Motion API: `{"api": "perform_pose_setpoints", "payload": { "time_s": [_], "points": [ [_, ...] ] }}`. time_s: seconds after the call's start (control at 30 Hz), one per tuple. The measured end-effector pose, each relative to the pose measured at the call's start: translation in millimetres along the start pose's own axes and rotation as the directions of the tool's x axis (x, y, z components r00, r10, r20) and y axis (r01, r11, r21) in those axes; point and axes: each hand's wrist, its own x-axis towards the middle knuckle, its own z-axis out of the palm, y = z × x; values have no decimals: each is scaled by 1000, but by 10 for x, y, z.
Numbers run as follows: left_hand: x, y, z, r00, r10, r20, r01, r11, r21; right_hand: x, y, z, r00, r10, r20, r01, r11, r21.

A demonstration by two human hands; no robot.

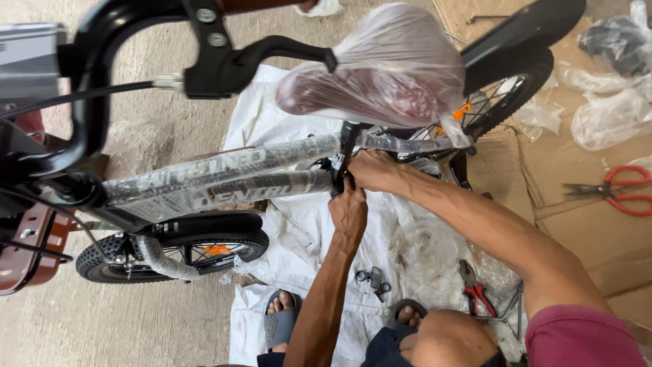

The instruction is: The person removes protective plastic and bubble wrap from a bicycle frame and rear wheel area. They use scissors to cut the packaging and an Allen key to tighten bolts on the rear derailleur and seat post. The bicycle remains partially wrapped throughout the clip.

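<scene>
Grip seat-post clamp (pixel 341 178) with both hands: left hand (pixel 348 212) fingers closed beneath, right hand (pixel 375 170) fingers wrapped beside. Keep plastic-wrapped saddle (pixel 380 68) directly above fingers aligned with frame tube (pixel 224 178); tighten evenly.

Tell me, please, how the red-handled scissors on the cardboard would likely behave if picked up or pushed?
The scissors look like metal, so probably stiff and fairly heavy. Lying flat on the cardboard, they would likely slide, not roll. The blades appear nearly closed; they might swing open when lifted.

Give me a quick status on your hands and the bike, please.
Left hand and right hand both gripping the seat clamp. Bike frame still plastic-wrapped. Pliers and scissors lying aside.
</scene>
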Motion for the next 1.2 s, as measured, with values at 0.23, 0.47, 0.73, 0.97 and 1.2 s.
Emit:
{"api": "perform_pose_setpoints", "payload": {
  "time_s": [0.23,0.47,0.73,0.97,1.2],
  "points": [
    [-6,48,-12,998,-1,-57,-3,998,-70,1,2,-13,998,32,52,-22,983,-184],
    [16,76,-86,992,17,-127,-27,996,-81,86,-13,-139,964,-260,63,266,904,-335],
    [34,101,-110,990,13,-140,-23,997,-67,180,-207,-310,961,-28,276,94,969,-230],
    [41,101,-144,991,3,-133,-15,996,-87,66,-258,-262,998,-1,61,17,966,-257],
    [34,106,-142,986,4,-168,-16,997,-72,-49,-275,-323,994,100,46,-95,992,-86]
  ]
}}
